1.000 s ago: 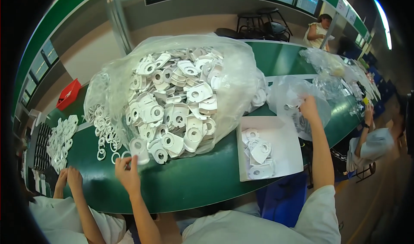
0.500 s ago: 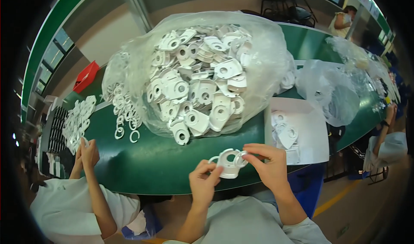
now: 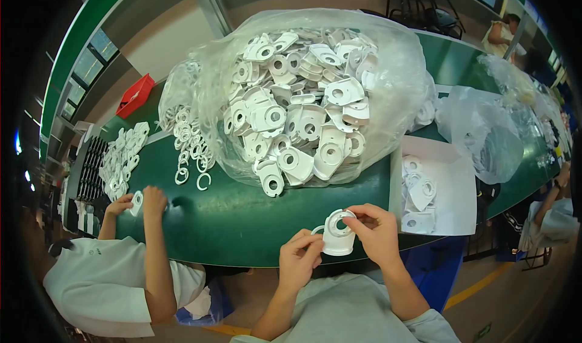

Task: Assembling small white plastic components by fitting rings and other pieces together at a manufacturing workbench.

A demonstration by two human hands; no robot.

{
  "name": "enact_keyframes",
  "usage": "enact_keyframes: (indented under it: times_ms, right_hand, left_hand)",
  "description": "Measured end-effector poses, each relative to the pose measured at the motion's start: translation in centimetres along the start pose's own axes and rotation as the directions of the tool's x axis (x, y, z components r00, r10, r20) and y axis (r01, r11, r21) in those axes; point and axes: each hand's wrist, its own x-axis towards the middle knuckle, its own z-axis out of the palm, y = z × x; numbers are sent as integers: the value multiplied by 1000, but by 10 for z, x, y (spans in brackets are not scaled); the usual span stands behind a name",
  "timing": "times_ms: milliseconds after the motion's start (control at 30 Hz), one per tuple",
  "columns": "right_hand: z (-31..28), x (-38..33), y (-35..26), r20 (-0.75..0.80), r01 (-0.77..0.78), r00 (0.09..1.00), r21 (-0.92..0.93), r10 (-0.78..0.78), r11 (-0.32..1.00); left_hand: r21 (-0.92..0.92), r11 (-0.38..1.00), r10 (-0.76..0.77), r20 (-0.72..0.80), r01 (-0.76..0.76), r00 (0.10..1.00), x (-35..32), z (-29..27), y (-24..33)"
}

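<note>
- In the head view, at the lower centre of the frame, the left hand (image 3: 297, 261) pinches the lower left edge of a white plate (image 3: 337, 245) with a round opening, seen against the near edge of the green tabletop (image 3: 242, 240).
- The right hand (image 3: 376, 234) is closed on the plate's upper right, thumb and fingers at the opening; whether they also grip a separate piece, one cannot tell.
- A thin white ring (image 3: 317, 229) shows by the left fingertips.
- At upper centre, a clear bag (image 3: 397, 58) gapes around heaped white parts (image 3: 309, 125).
- Right of centre, a white box (image 3: 453, 191) contains similar parts.
- Left of the bag lie loose rings (image 3: 188, 134).
- At lower left, a co-worker's hands (image 3: 155, 202) hold a small white piece (image 3: 137, 203).
- At upper left stands a red tray (image 3: 134, 96).
</note>
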Motion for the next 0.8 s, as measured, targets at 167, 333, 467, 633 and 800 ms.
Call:
enact_keyframes:
  times_ms: [167, 333, 467, 633, 800]
  right_hand:
    - [-10, 2, 5, 53, -221, 975, 117, 216, 968]
    - [-3, 2, 19, 165, -150, 979, 200, 117, 968]
    - [1, 3, 18, 189, -175, 973, 210, 136, 962]
    - [-1, 5, 19, 255, -339, 925, 222, 281, 914]
    - [-2, 8, 19, 336, -449, 870, 238, 361, 861]
  left_hand:
    - [-124, 992, -35, -23, 32, 999, 10, -26, 3]
    - [104, 989, 107, -17, -105, 994, 22, -43, 1]
    - [112, 911, 397, 29, -398, 917, 37, -41, 2]
    - [0, 958, 288, 38, -288, 957, 43, -25, 20]
    - [184, 980, 67, 62, -77, 996, 56, -20, 23]
